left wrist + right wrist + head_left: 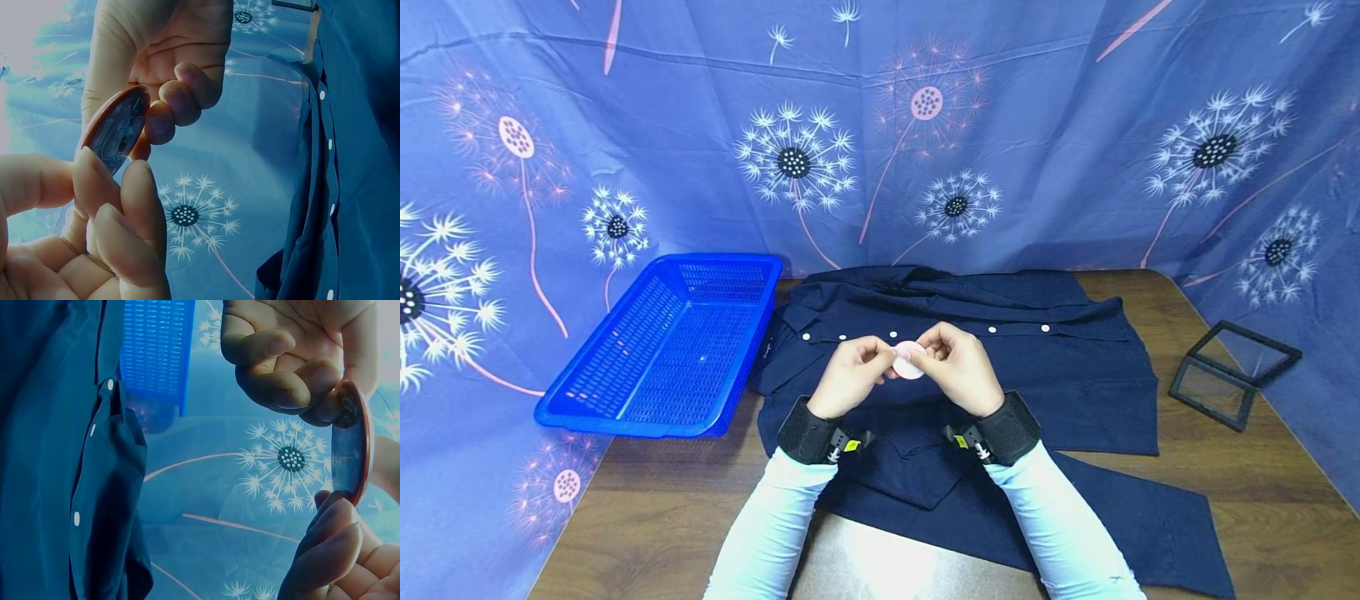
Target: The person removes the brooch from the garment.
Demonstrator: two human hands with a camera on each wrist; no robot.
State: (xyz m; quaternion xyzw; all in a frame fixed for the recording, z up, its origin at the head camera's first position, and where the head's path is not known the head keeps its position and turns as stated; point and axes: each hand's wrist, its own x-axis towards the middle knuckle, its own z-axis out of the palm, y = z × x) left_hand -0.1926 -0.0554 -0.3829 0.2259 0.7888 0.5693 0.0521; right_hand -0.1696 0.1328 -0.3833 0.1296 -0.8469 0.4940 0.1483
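Observation:
A small round pocket mirror, with a pale face and pinkish rim, is held up over a dark navy shirt. My left hand pinches its left edge between thumb and fingers. At the opposite edge, my right hand grips it the same way. In the left wrist view the mirror tilts and shows a dark, shiny underside. From the right wrist, the mirror appears nearly edge-on, a fingertip reflected in its surface. The shirt lies spread on the table, its white buttons in a row.
A blue plastic basket stands at the left of the wooden table. At the right edge lies a hinged black frame with clear panes. A blue curtain with dandelion prints hangs close behind the table.

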